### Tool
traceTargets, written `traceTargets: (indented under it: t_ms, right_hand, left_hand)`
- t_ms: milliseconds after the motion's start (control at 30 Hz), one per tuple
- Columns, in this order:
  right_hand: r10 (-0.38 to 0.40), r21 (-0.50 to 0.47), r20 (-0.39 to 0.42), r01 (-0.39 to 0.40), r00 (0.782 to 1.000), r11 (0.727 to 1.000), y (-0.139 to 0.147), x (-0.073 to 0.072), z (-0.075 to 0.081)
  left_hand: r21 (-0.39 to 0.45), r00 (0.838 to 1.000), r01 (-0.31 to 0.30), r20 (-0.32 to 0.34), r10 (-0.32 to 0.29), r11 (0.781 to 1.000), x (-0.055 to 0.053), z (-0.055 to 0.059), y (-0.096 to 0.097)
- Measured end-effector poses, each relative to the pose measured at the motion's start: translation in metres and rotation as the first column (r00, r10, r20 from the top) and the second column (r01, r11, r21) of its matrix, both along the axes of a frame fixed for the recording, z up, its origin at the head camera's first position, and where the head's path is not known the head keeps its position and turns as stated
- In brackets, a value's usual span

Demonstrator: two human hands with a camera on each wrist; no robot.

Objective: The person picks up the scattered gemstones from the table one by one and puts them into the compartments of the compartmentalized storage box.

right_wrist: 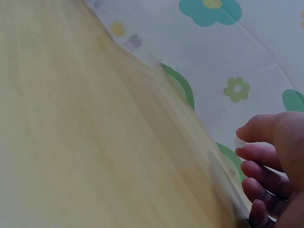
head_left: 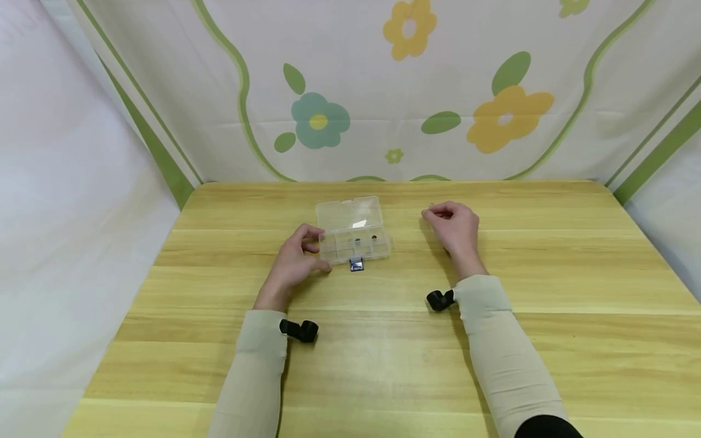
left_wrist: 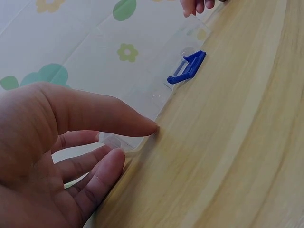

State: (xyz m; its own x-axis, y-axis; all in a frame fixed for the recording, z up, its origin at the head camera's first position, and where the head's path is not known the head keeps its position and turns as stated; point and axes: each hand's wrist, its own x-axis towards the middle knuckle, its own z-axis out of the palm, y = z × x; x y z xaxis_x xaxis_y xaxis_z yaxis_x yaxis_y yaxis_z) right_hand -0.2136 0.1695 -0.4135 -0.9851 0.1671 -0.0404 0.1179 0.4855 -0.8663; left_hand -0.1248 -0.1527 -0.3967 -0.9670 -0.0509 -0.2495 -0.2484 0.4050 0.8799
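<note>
A clear plastic compartment box (head_left: 328, 249) stands on the table with its lid (head_left: 347, 214) raised at the back. The blue latch (left_wrist: 187, 68) hangs down from its front wall. Small dark round pieces (head_left: 374, 237) and a yellow one (right_wrist: 117, 28) show inside. My left hand (head_left: 294, 258) grips the left end of the box, thumb at the front corner and fingers along the far side. Over to the right of the box, my right hand (head_left: 456, 228) pinches a small clear bead-like piece (right_wrist: 240, 142) between thumb and index finger, with the other fingers curled.
The wooden table (head_left: 361, 353) reaches back to a hanging white cloth (head_left: 372, 79) printed with flowers. A tiny shiny bit (right_wrist: 232, 173) lies near the right hand's fingers. Black cameras (head_left: 308, 331) are worn on both wrists.
</note>
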Motion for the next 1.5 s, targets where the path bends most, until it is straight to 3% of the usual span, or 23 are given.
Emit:
traceTargets:
  t_ms: [667, 1267, 1500]
  right_hand:
    - [0.081, -0.030, -0.008, -0.082, 0.997, 0.996, -0.020, 0.005, 0.000]
    - [0.166, 0.003, -0.035, -0.166, 0.985, 0.986, -0.036, 0.008, -0.001]
    - [0.179, -0.001, 0.007, -0.179, 0.984, 0.984, -0.041, 0.011, 0.001]
  left_hand:
    - [0.004, 1.000, -0.002, -0.002, 0.002, 1.000, 0.000, -0.001, 0.000]
    - [-0.001, 1.000, -0.007, 0.006, 0.007, 1.000, 0.000, -0.001, 0.001]
    - [-0.002, 1.000, -0.003, 0.000, 0.003, 1.000, -0.001, -0.001, 0.001]
